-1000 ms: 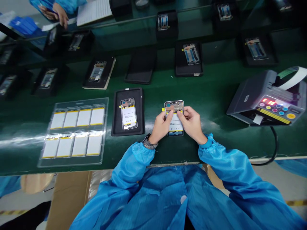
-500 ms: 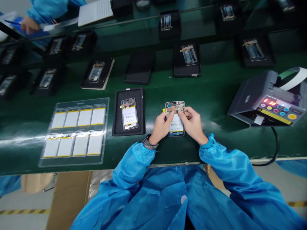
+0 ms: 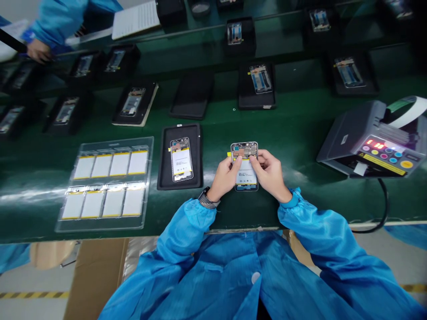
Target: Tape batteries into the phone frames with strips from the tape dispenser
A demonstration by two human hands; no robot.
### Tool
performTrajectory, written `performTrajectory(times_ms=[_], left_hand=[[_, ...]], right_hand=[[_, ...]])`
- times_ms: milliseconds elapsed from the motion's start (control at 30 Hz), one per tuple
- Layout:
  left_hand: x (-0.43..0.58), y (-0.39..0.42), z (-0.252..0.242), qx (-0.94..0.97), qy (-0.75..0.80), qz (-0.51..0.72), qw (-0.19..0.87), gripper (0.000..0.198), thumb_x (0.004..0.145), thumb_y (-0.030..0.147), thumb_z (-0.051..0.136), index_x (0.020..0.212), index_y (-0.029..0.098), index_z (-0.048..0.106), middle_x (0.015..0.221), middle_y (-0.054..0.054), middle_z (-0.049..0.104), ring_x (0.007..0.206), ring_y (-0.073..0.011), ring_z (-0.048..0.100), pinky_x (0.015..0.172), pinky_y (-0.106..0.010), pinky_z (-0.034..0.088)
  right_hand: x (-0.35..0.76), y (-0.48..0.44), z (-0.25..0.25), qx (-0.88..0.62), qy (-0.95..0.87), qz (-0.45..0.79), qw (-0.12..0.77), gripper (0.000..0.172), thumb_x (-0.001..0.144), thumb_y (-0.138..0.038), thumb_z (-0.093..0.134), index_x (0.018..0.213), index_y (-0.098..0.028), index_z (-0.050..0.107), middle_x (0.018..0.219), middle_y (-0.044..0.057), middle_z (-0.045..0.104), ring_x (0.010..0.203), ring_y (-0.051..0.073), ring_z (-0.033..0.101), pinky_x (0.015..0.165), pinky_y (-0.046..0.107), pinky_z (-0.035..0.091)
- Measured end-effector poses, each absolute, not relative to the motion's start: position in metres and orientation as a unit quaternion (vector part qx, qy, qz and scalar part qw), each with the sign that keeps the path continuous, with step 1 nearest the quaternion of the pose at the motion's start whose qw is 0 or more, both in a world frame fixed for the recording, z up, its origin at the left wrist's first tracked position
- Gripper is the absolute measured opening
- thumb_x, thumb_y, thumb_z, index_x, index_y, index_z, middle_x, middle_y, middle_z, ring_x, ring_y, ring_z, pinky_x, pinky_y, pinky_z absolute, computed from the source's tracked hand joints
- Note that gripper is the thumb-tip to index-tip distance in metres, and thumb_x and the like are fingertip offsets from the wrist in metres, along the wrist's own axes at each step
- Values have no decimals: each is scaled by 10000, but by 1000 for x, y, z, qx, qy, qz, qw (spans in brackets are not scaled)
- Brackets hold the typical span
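An opened phone (image 3: pixel 246 174) with its circuit board and white battery exposed is between my hands, just above the green bench. My left hand (image 3: pixel 225 177) grips its left edge, the thumb lying over the upper part of the battery. On the opposite edge, my right hand (image 3: pixel 268 174) is closed round the phone, its thumb pressing near the board's lower border. The fingers beneath the phone are hidden. A yellow tab (image 3: pixel 229 154) sticks out at the phone's upper left. To the left, a second opened phone (image 3: pixel 182 160) rests in a black tray (image 3: pixel 163 171).
A clear plastic tray (image 3: pixel 146 212) of several white batteries lies at the left. A tape dispenser (image 3: pixel 347 133) with a lit red display stands at the right. Black trays with opened phones line the back, beside a bare black tray (image 3: pixel 192 94). A co-worker's hand (image 3: pixel 39 50) shows at upper left.
My hands keep their hold on the phone, thumbs in nearly the same place. The view has shifted slightly. At upper left the co-worker's hand has moved down, and the blue pen is no longer visible.
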State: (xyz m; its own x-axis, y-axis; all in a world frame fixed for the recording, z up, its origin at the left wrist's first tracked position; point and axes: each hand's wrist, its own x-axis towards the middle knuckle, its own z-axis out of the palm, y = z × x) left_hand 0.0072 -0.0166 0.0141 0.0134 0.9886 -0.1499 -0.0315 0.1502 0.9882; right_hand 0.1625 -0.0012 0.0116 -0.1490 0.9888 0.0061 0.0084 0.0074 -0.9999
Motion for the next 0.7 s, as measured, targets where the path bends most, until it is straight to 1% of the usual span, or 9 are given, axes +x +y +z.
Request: performTrajectory(times_ms=[167,367,533,700], left_hand=[[6,-17,13,461,531,457,544,518,896,644,652,927,129,701,819,-56,683,708,-153,593,604,-246,477],[7,-16,13,453,530,460,550,485,907,597,652,989,123,714,858,-64,705,727,-160,609,615,-247,480],[9,-18,15,455,530,462,546,452,916,563,651,983,122,721,828,-58,703,715,-160,611,607,-244,476],[15,-21,14,428,542,482,539,422,910,533,667,979,121,721,856,-64,722,728,-156,621,630,-240,481]], right_hand=[[163,-2,11,-468,-537,520,470,321,919,-499,710,1033,-208,640,756,8,717,618,162,645,548,266,503],[161,-2,13,-465,-521,539,471,341,928,-534,684,1018,-206,652,766,16,728,609,162,654,528,262,498],[159,-1,11,-474,-515,532,477,347,902,-533,712,1000,-206,648,765,21,730,639,179,677,564,281,535],[160,0,10,-484,-520,521,473,321,890,-504,725,959,-204,635,719,15,714,582,165,644,520,264,494]])
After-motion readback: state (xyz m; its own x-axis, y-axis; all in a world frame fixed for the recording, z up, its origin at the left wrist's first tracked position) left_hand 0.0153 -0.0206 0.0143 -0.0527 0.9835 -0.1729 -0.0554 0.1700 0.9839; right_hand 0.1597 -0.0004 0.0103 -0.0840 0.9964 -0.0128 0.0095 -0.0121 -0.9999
